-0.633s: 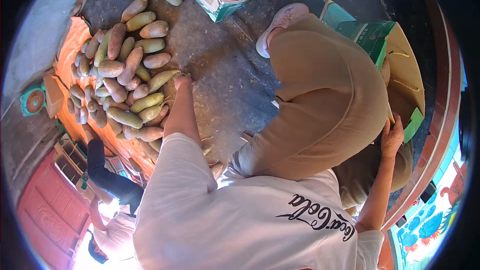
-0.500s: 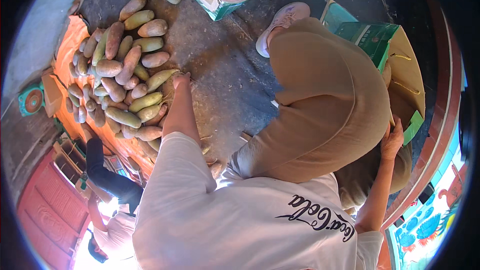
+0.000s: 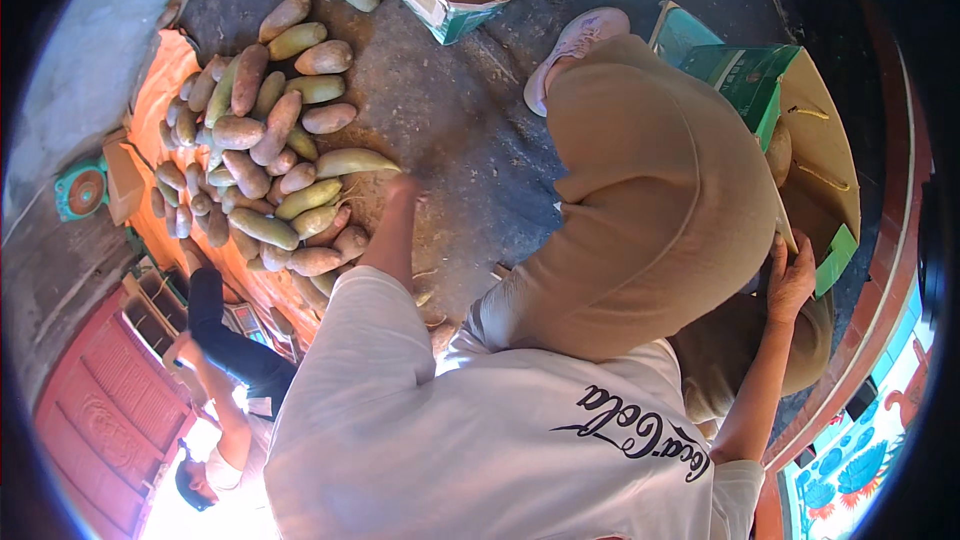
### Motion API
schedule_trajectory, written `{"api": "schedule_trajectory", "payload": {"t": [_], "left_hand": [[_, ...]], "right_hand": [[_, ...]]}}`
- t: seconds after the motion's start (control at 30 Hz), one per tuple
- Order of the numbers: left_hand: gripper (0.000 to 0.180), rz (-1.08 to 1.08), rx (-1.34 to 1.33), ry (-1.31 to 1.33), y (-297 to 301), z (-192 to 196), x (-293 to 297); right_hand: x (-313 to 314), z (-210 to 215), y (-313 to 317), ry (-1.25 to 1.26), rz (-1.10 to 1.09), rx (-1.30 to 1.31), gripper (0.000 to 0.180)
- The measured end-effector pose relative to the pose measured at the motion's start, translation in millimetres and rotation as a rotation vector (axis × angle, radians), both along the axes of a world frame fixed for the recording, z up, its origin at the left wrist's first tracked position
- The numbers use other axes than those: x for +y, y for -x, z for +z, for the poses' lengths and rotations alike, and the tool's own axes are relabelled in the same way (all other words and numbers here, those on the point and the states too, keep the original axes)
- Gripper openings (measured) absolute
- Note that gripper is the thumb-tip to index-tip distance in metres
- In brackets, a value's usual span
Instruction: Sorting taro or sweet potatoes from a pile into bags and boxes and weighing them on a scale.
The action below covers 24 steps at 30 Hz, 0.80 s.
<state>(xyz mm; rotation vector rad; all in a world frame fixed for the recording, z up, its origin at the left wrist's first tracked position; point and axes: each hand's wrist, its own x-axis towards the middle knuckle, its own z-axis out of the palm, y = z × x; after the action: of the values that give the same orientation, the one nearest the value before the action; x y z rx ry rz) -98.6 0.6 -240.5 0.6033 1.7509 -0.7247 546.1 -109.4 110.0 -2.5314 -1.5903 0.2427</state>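
My left hand (image 3: 403,186) is blurred by motion at the right edge of a pile of radishes. Close to its fingers is the thin end of a curved green radish (image 3: 350,162). Whether the fingers grip that end cannot be made out. My right hand (image 3: 792,280) is closed on the near edge of an open green cardboard box (image 3: 748,75), beside my bent knee. Inside this box part of a pale radish (image 3: 779,152) shows; my leg hides much of the rest. Long reddish radishes (image 3: 275,128) and green ones (image 3: 264,228) make up the pile.
A second open box (image 3: 455,12) stands on the dark floor (image 3: 465,130) ahead. An orange sheet (image 3: 160,80) lies under the pile. At the lower left another person (image 3: 235,340) is beside wooden crates (image 3: 150,310). A round green device (image 3: 82,190) stands at the far left.
The curved green radish has swung, its thin end now lower and farther right. My left hand has moved down and right with that end. My right hand stays on the box edge.
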Motion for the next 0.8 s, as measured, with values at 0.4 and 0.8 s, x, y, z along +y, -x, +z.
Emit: {"api": "schedule_trajectory", "payload": {"t": [0.4, 0.8], "left_hand": [[0.020, 0.763, -0.561, -0.382, -111, 137, -5], [0.026, 0.625, -1.276, -0.999, -177, 396, 64]], "right_hand": [[-5, 5, 2, -0.148, 0.003, -0.132, 0.028], [-21, 1, 5, -0.240, -0.052, -0.125, 0.025]]}}
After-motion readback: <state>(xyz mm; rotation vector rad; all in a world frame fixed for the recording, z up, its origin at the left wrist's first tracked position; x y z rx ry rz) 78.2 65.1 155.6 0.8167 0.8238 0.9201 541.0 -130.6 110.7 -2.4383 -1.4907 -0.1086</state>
